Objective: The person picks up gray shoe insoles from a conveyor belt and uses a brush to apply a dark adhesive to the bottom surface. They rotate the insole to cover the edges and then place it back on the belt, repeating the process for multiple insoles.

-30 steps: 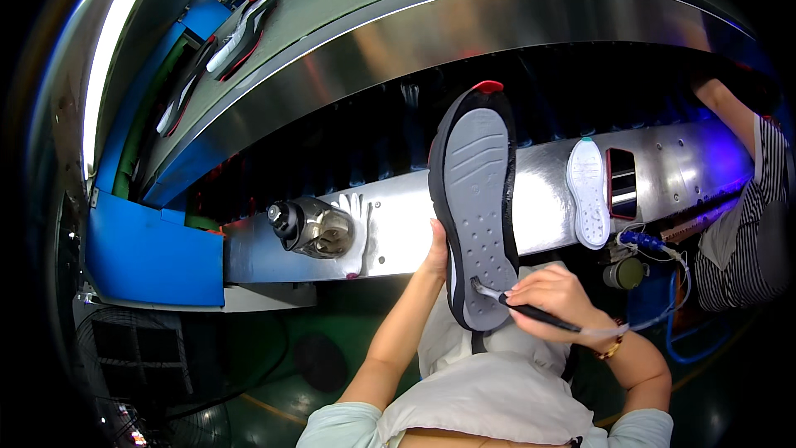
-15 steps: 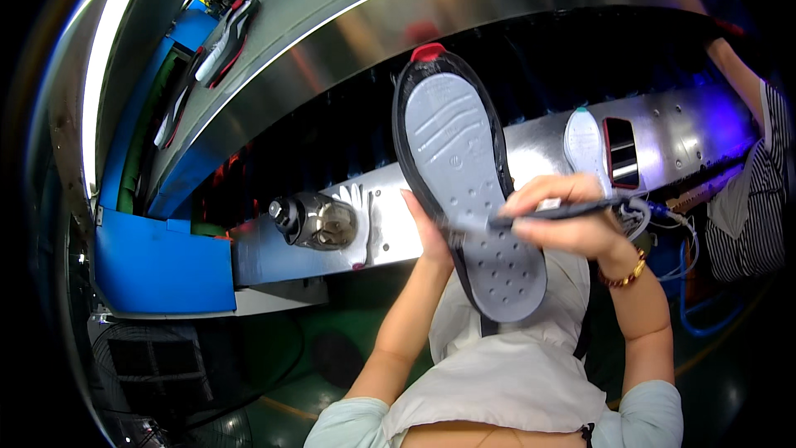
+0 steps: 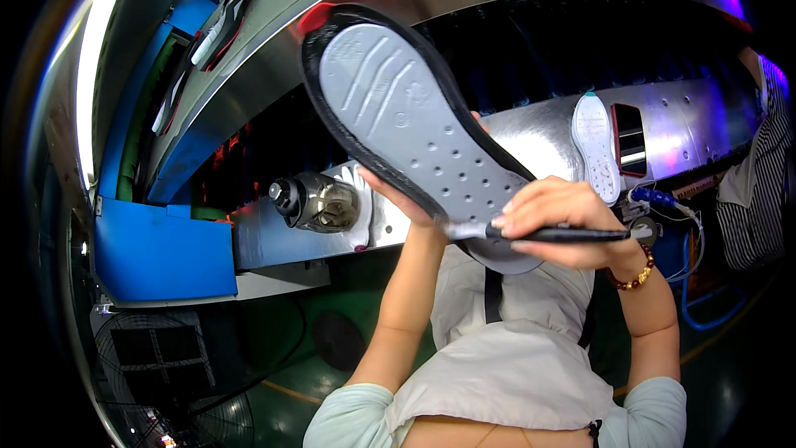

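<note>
Steel conveyor [image 3: 531,129] | left hand [image 3: 398,195]: sole [image 3: 414,124] | right hand [image 3: 564,220]: brush [image 3: 555,235]

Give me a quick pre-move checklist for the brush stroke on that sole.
1. Left hand supports the shoe sole from behind: ok.
2. Right hand fingers closed on the brush: ok.
3. Brush tip on the sole's edge: ok.
4. Grey sole face turned toward the camera: ok.
5. Glue or liquid on the brush: cannot tell.
6. White sole on the metal conveyor apart from both hands: ok.
</note>
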Available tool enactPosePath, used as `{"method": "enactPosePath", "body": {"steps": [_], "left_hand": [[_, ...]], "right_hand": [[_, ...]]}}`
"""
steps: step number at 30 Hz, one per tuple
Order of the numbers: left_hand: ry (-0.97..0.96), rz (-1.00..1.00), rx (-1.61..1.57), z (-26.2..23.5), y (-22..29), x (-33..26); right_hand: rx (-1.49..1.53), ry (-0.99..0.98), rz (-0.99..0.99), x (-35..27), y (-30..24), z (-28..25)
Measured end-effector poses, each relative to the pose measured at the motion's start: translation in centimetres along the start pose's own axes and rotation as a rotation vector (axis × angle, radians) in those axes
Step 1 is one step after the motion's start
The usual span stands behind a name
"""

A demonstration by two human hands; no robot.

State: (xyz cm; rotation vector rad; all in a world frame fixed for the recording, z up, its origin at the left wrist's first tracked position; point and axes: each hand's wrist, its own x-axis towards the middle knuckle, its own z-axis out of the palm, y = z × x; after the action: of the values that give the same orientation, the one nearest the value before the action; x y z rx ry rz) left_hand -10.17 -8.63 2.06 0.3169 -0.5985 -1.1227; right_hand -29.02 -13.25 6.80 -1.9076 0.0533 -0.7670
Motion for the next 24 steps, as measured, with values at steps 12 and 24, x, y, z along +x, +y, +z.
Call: {"method": "enactPosePath", "body": {"steps": [12,24], "left_hand": [[-0.133,0.099,-0.096,0.0,1.9,0.8],[-0.052,0.108,0.114,1.2,2.8,1.2]], "right_hand": [[0.214,-0.113,0.098,-1.7,0.4,-1.6],[0.351,0.033,0.185,-3.0,1.4,-2.4]]}}
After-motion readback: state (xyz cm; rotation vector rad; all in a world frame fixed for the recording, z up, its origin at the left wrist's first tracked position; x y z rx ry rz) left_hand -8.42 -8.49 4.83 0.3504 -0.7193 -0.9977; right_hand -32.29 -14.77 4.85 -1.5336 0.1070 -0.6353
